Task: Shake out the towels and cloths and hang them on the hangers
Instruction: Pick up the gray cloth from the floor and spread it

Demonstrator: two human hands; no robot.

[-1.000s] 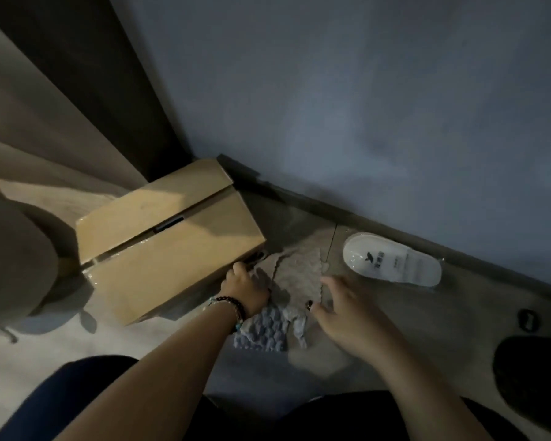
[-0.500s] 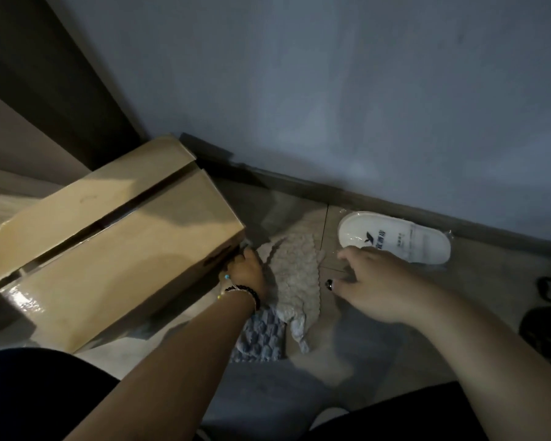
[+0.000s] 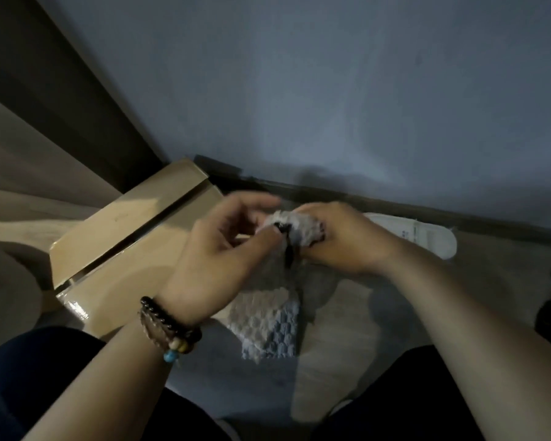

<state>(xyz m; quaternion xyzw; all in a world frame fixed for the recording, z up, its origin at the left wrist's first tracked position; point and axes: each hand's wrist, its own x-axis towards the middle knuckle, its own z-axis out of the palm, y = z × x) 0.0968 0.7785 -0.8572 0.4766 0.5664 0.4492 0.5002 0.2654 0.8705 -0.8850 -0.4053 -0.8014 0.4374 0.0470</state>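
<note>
My left hand point(image 3: 223, 249) and right hand point(image 3: 341, 240) pinch the cloth point(image 3: 268, 323) beside the box point(image 3: 134, 249); it looks soft, maybe light.

Both hands point(image 3: 223, 249) point(image 3: 341, 240) grip a waffle cloth point(image 3: 268, 316).

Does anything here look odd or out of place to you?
A single white slipper lies on the floor against the wall, no partner in view. The waffle cloth hangs bunched from both hands, left hand and right hand, not yet shaken out. The cardboard box sits askew to the wall.
</note>
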